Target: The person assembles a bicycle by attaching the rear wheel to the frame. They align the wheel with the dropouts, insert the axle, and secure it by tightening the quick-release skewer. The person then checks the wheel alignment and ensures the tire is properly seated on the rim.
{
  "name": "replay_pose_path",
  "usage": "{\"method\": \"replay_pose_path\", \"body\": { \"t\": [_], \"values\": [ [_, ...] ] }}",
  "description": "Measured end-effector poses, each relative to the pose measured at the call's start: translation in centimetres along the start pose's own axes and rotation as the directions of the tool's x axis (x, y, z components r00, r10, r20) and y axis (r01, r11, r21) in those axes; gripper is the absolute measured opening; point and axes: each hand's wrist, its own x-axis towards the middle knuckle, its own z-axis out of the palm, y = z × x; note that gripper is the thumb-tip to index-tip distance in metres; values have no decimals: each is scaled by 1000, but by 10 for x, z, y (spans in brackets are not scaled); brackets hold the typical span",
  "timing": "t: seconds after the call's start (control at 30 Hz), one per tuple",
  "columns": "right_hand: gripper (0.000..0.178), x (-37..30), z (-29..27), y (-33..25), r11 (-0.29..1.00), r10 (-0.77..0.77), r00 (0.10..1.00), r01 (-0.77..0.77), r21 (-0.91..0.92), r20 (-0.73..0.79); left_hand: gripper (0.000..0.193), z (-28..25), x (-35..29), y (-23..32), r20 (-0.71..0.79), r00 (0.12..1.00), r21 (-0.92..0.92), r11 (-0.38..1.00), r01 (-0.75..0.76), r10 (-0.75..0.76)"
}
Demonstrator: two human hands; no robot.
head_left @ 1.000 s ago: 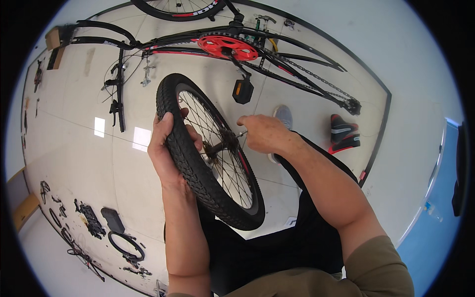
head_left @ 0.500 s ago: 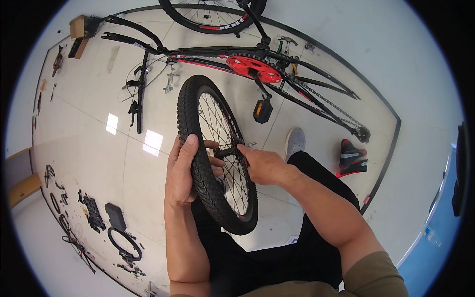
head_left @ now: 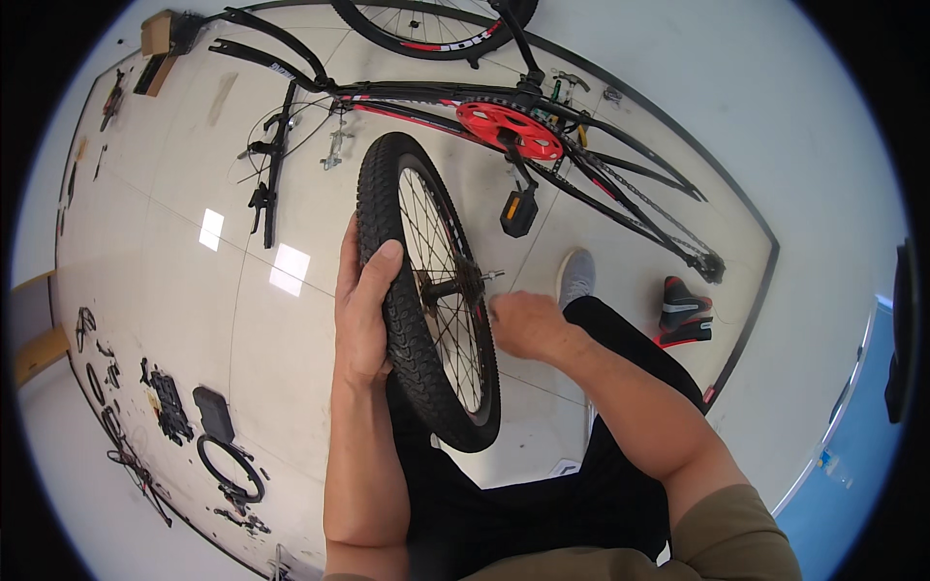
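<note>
My left hand [head_left: 366,305] grips a bicycle wheel [head_left: 412,349] by its knobbly black tyre, thumb on the tread and the other fingers hidden behind it. The wheel stands tilted between my legs, its axle [head_left: 491,276] sticking out to the right from the hub [head_left: 446,289]. My right hand [head_left: 531,324] is curled closed beside the wheel's right side, just below the axle end. Whatever its fingers hold, if anything, is hidden. Past the wheel lies a black bicycle frame [head_left: 407,95] with a red chainring [head_left: 509,131] and a pedal [head_left: 519,211].
Another wheel [head_left: 436,44] lies at the far side. Handlebars [head_left: 276,169] rest left of the frame, and a hammer [head_left: 570,81] lies behind it. A black and red saddle [head_left: 684,310] sits right of my shoe [head_left: 577,274]. Several loose parts [head_left: 170,407] are spread at the left.
My right hand has drawn back from the hub to the right, with its extended finger now curled in. The wheel has turned slightly more upright, still in my left hand.
</note>
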Motion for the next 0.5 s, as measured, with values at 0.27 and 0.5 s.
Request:
{"method": "replay_pose_path", "body": {
  "t": [0.27, 0.5],
  "values": [
    [48, 7, 5, 5, 884, -159, 901, 312, 349, -404, 69, 6, 8, -8, 50, 997, -103, 993, -52, 58],
    [44, 5, 5, 8, 961, -218, 971, 232, 152, -101, 42, -13, 35, -26, -9, 986, -306, 939, 158, -169]
  ]
}}
